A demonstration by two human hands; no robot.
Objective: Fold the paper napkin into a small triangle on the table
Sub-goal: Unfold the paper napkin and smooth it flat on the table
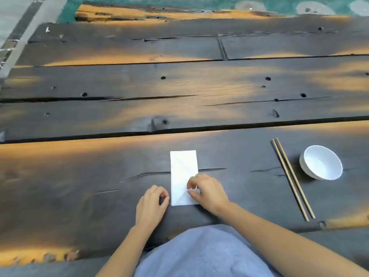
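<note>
The paper napkin (183,176) lies flat on the dark plank counter (99,176) as a tall, narrow rectangle, close to the near edge and roughly in front of the person's lap. It is not yet a triangle: faint diagonal crease lines cross its face, but the outline stays four-sided, so the judgement is that the folding is at an early or middle stage, with the diagonal folds and the final pressing left to do. The right hand (207,191) rests over the napkin's near right corner, thumb and forefinger drawn together in a pinch on the paper there, seemingly lifting or starting a flap. The left hand (152,204) sits on the counter just beside the napkin's near left edge, fingers curled loosely with thumb and forefinger nearly meeting; whether it touches the paper cannot be told, and it appears to hold nothing. Room for moving is generous: the counter to the left and toward the far edge is bare wood, crossed only by plank gaps and a crack running beneath the napkin. Toward the right edge, a pair of chopsticks (292,178) and a white bowl (321,162) lie well apart from the napkin, beyond the reach of any fold.
</note>
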